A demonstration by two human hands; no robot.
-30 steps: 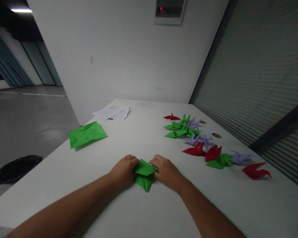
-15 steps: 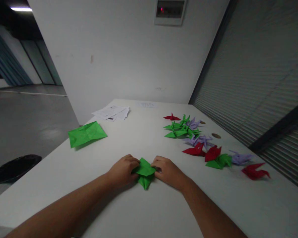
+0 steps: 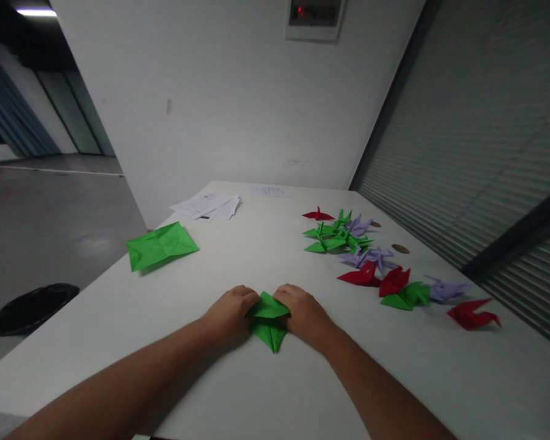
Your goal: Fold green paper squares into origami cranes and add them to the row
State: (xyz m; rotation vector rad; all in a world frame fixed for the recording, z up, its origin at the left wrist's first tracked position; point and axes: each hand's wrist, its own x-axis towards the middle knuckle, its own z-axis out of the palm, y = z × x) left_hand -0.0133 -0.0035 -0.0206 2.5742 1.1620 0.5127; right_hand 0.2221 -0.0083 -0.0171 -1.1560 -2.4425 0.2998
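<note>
Folded green paper (image 3: 270, 336): lies on the worktop (image 3: 252, 256) between the two hands, its lower point directed toward the wearer and its upper flap raised over the middle.
Left hand (image 3: 231, 310): fingers curled nearly closed, gripping the left edge of the folded green paper; the thumb is largely hidden.
Right hand (image 3: 302, 315): fingers likewise bent nearly closed, on the right edge of the same paper — the exact finger contact cannot be told.
Change from half a second ago: the right hand sits further in over the edge, the gap between the hands is narrower at the top, and more of the lower part shows beneath the flap.
Unchanged: the loose pieces and folded birds keep their places.
Green sheet (image 3: 162, 245): rests at the left side of the worktop, creased and slightly raised, well apart from the hands.
Folded birds, far group: one red bird (image 3: 318, 215) beyond a cluster of green birds (image 3: 332, 243), with lilac birds (image 3: 378, 260) among and beside them.
Folded birds, near group: red, green and lilac, ending in a red bird with a bent neck (image 3: 472, 316) — nearest the right edge.
Printed papers (image 3: 206, 206): overlapping, near the far left corner.
</note>
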